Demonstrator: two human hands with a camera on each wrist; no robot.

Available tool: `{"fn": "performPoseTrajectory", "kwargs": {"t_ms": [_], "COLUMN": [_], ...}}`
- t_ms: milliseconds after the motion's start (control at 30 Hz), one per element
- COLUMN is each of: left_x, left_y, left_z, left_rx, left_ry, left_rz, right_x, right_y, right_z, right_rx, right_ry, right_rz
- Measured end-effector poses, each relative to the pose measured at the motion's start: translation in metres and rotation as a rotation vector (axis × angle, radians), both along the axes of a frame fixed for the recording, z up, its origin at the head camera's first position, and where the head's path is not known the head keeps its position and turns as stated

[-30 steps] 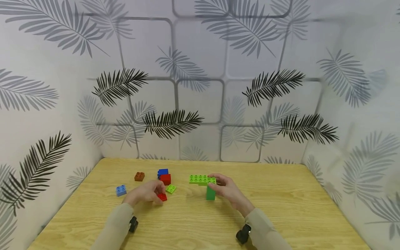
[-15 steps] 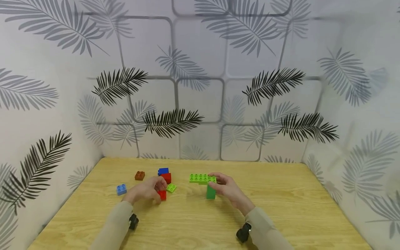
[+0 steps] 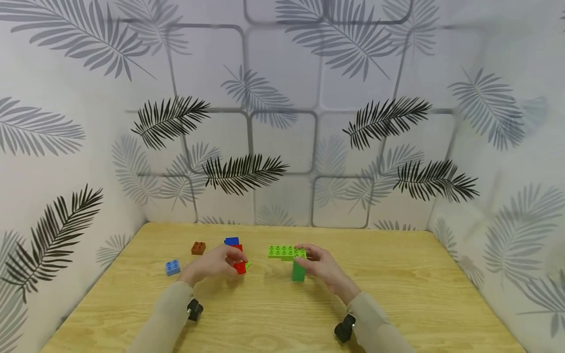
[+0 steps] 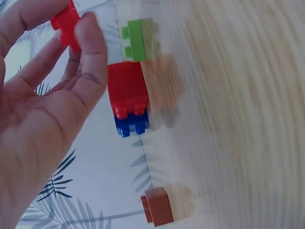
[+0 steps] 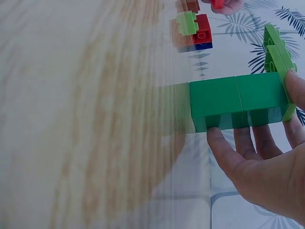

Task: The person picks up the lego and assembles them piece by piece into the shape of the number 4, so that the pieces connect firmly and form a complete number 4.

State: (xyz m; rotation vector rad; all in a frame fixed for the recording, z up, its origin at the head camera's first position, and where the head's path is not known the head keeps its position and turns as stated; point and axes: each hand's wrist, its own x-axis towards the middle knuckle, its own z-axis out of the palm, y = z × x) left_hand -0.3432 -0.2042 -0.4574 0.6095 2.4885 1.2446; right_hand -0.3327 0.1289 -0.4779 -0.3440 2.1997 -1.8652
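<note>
The left hand (image 3: 213,264) pinches a red brick (image 4: 66,25); the right hand (image 3: 327,272) grips a green tower (image 5: 214,102), whose seam (image 5: 240,101) only the wrist view shows.

In the head view, the left hand (image 3: 214,264) covers part of the red block (image 3: 238,247) at its 2 o'clock, while the small lime block (image 3: 248,265) at its 3 o'clock is mostly hidden behind the pinched red brick (image 3: 240,268). Some of the right hand's (image 3: 325,270) fingers disappear behind the green stack (image 3: 298,270). Both sleeves (image 3: 163,314) leave the frame, at 7 and 5 o'clock. The left thumb tip blurs in the left wrist view. The right wrist view crops the brown block (image 5: 189,5) between 12 and 1 o'clock.
</note>
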Motion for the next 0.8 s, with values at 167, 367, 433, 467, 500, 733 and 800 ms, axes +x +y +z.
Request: {"fn": "performPoseTrajectory", "kwargs": {"t_ms": [167, 367, 433, 467, 500, 733, 800], "left_x": [-0.002, -0.003, -0.004, -0.005, -0.005, -0.004, -0.003], "left_y": [0.009, 0.024, 0.029, 0.031, 0.034, 0.047, 0.05], "left_z": [0.001, 0.004, 0.003, 0.003, 0.002, 0.001, 0.001], "left_rx": [0.05, 0.097, 0.11, 0.119, 0.132, 0.216, 0.217], "left_ry": [0.01, 0.041, 0.05, 0.051, 0.049, 0.039, 0.046], "left_rz": [-0.007, 0.018, 0.019, 0.021, 0.023, 0.037, 0.034], "right_x": [0.0, -0.001, -0.001, -0.002, -0.002, -0.003, -0.003], "right_y": [0.001, 0.002, 0.002, 0.002, 0.002, 0.001, 0.0], "right_z": [0.001, -0.001, -0.001, -0.001, -0.002, -0.002, -0.002], "right_rx": [-0.005, 0.001, 0.005, 0.006, 0.004, -0.002, -0.006], "right_ry": [-0.002, 0.008, 0.013, 0.014, 0.008, 0.011, 0.007], "right_rz": [0.004, 0.003, 0.003, 0.003, 0.0, -0.003, 0.0]}}
